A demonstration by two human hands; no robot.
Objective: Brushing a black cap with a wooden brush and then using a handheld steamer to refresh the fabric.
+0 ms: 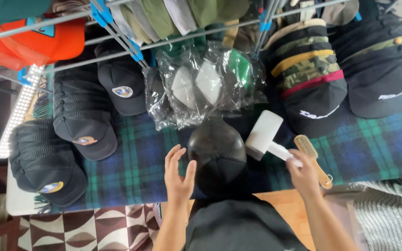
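Cleaning step in hand: right hand (303,174) grips white handheld device (266,137) at black cap (216,155); left hand (178,175) open, beside cap. Next: steady cap, press device head onto crown.

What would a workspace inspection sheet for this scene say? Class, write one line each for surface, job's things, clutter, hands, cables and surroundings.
Surface: plaid blanket over a table.
Job's things: black cap at centre; white handheld device.
Clutter: stacked caps; bagged caps; wooden brush.
Hands: left hand open beside the black cap; right hand in a grip on the white handheld device.
Cables: nothing seen.
Surroundings: metal rack overhead; patterned floor.
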